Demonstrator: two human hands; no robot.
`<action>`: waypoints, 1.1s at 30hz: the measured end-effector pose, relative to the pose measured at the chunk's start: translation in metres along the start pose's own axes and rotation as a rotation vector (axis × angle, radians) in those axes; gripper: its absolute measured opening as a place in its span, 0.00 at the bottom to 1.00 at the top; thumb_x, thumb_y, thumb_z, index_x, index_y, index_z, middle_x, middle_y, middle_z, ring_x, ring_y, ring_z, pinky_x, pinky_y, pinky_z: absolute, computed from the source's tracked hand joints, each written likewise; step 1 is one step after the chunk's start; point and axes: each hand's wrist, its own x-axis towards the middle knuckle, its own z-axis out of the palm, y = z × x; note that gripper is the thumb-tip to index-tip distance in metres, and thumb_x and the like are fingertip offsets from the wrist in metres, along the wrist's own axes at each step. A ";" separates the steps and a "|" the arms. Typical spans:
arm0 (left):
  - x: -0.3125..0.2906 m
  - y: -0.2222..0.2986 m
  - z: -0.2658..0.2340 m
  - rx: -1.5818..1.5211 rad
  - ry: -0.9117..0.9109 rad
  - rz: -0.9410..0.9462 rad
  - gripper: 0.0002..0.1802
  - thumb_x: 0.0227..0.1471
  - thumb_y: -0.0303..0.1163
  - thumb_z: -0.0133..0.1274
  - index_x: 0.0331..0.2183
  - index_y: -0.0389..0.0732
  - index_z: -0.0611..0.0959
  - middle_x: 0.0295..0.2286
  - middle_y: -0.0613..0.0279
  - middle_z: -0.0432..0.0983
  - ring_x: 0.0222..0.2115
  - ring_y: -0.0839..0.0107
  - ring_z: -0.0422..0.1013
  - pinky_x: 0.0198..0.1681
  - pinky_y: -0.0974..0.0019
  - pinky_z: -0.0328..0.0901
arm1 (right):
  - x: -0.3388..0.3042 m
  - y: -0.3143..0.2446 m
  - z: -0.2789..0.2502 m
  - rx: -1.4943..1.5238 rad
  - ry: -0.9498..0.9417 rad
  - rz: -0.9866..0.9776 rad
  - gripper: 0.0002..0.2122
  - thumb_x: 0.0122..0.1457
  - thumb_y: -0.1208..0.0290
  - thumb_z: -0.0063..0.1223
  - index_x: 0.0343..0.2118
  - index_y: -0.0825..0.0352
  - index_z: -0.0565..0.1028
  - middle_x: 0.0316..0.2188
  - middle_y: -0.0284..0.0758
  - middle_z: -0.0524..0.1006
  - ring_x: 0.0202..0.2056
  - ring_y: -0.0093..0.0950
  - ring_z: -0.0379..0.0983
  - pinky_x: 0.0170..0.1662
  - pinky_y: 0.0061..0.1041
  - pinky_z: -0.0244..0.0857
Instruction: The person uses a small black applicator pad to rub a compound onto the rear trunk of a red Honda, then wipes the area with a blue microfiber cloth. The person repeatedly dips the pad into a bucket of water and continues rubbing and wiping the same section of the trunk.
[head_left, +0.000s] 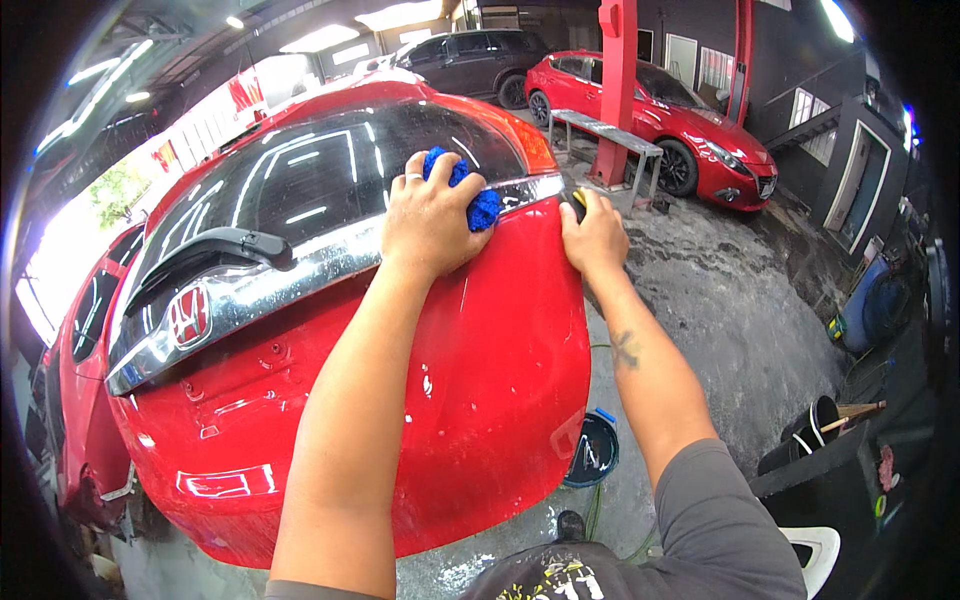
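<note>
The left grip [432,215] has its fingers bent over a blue cloth [484,210] and holds it against the tailgate [500,310], where the window [310,175] meets the chrome strip [335,256]. The right grip [597,236] is closed on a small yellow-and-black thing [578,203], partly hidden, beside the tailgate's right edge. The red paint is shiny, and drops lie on the glass. The wiper [235,243] stands over the strip, left of the cloth. Below the right corner, a bucket [597,452] is on the grey floor [710,320]. Farther, a metal bench [605,128] and a red post [616,90] stand before a red car [715,150], the post hiding part of it.
</note>
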 end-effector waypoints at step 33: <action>-0.003 -0.019 0.014 -0.042 0.084 -0.063 0.21 0.58 0.47 0.68 0.53 0.59 0.91 0.60 0.59 0.80 0.64 0.41 0.71 0.67 0.41 0.70 | -0.093 -0.074 -0.012 0.225 0.052 -0.497 0.26 0.65 0.60 0.68 0.65 0.61 0.79 0.55 0.37 0.83 0.51 0.44 0.78 0.55 0.49 0.70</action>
